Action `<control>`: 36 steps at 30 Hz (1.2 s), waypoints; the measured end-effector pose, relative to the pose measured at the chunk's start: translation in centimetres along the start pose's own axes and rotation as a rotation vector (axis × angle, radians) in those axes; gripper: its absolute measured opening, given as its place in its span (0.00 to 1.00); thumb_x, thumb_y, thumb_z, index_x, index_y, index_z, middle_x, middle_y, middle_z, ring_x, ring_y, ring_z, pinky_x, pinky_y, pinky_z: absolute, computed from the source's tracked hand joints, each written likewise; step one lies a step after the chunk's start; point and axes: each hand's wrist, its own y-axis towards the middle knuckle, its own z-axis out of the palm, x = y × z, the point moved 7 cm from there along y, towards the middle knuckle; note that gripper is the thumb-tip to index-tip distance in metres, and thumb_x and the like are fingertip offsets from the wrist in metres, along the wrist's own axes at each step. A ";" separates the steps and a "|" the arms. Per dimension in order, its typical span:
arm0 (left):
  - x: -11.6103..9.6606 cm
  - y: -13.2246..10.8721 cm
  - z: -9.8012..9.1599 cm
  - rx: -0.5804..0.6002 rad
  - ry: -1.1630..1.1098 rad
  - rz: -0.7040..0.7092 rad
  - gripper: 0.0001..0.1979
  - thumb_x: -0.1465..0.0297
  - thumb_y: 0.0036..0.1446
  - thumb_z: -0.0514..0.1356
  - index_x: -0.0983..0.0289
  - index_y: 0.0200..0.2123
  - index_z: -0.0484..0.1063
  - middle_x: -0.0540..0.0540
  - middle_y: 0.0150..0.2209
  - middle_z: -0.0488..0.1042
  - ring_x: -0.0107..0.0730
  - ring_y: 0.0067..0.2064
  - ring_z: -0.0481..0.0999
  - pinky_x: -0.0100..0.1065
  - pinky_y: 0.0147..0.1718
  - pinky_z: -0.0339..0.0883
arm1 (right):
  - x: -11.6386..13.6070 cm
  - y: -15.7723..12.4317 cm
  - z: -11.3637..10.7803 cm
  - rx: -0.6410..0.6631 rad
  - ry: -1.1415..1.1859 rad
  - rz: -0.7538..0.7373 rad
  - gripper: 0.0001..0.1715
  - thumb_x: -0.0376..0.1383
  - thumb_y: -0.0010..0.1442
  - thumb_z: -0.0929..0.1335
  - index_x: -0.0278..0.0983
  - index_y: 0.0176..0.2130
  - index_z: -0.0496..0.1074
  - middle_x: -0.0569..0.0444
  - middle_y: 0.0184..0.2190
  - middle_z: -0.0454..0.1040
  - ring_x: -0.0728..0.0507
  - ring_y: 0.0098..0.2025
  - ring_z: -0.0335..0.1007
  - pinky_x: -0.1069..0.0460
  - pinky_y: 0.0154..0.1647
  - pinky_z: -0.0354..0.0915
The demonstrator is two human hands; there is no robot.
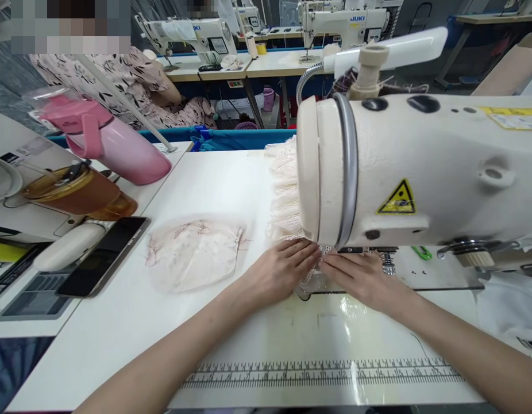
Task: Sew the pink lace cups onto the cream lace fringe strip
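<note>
Head view: "JUKI" is readable on two white machines across the room, one at upper left and one at upper centre. The near machine bears a yellow warning triangle and, at far right, a yellow label too small to read. A ruler with ticks and numerals runs along the front of the white table.

The cream ruffle lies on the table, partly hidden by the machine's head. Left hand and right hand are at its near end, fingers close together, fingertips nearly meeting; I cannot tell whether they pinch it. A pale scrap with reddish threads lies left of them.

Farther left are a black phone, a brown cup and a pink bottle. Beyond, a person in patterned clothes sits near blue cloth.
</note>
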 end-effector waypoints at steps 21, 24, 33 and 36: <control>-1.1 -0.2 1.7 0.086 0.130 -0.158 0.18 0.72 0.59 0.50 0.73 0.50 0.69 0.66 0.52 0.73 0.47 0.54 0.73 0.47 0.52 0.67 | -0.2 -0.8 0.4 -0.054 -0.001 0.000 0.12 0.27 0.60 0.65 0.36 0.44 0.71 0.54 0.45 0.75 0.49 0.41 0.68 0.51 0.41 0.62; -1.3 -0.2 1.7 0.083 0.152 -0.175 0.18 0.72 0.60 0.50 0.73 0.50 0.69 0.67 0.52 0.73 0.48 0.53 0.73 0.47 0.52 0.66 | -0.6 -1.0 0.3 0.015 0.005 0.071 0.14 0.28 0.61 0.64 0.39 0.47 0.72 0.55 0.44 0.75 0.49 0.42 0.69 0.51 0.43 0.63; -1.5 -0.2 1.4 0.086 0.175 -0.200 0.18 0.71 0.62 0.50 0.70 0.53 0.67 0.65 0.51 0.74 0.46 0.53 0.73 0.47 0.51 0.66 | -0.3 -1.7 1.1 0.119 -0.140 -0.007 0.17 0.28 0.63 0.64 0.38 0.51 0.70 0.54 0.46 0.74 0.48 0.45 0.68 0.50 0.39 0.63; -1.6 -0.2 1.3 0.084 0.150 -0.193 0.18 0.71 0.62 0.51 0.69 0.55 0.66 0.65 0.51 0.74 0.47 0.52 0.74 0.48 0.51 0.66 | -0.7 -1.6 0.8 0.070 -0.191 0.029 0.17 0.29 0.62 0.65 0.38 0.50 0.70 0.54 0.45 0.75 0.47 0.42 0.69 0.50 0.34 0.62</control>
